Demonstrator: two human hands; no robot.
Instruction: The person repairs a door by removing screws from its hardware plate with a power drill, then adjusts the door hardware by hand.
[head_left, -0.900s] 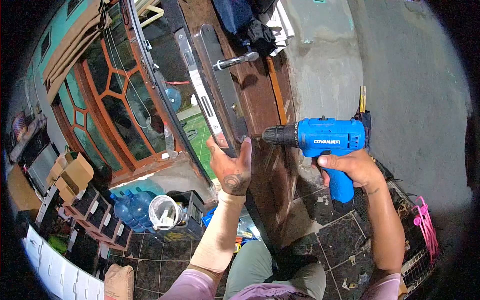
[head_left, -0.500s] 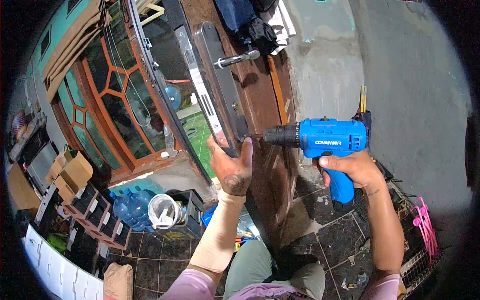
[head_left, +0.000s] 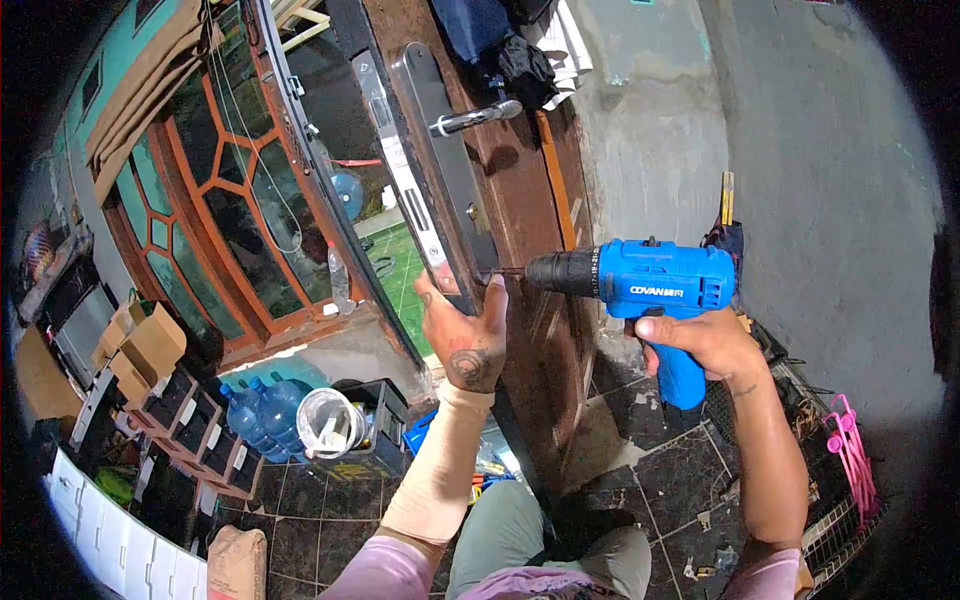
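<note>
One blue drill (head_left: pixel 650 282): rigid, probably hefty; right hand (head_left: pixel 705 345) closed round handle, left hand (head_left: pixel 468 335) clasps door (head_left: pixel 545 345)

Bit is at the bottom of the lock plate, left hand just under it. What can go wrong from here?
1. The left hand grips the door edge with a fingertip right beside the bit; a slip could hit it.
2. The right hand alone holds the drill, so a skid could scar the lock plate.
3. The door stands open and may swing under the push.
</note>
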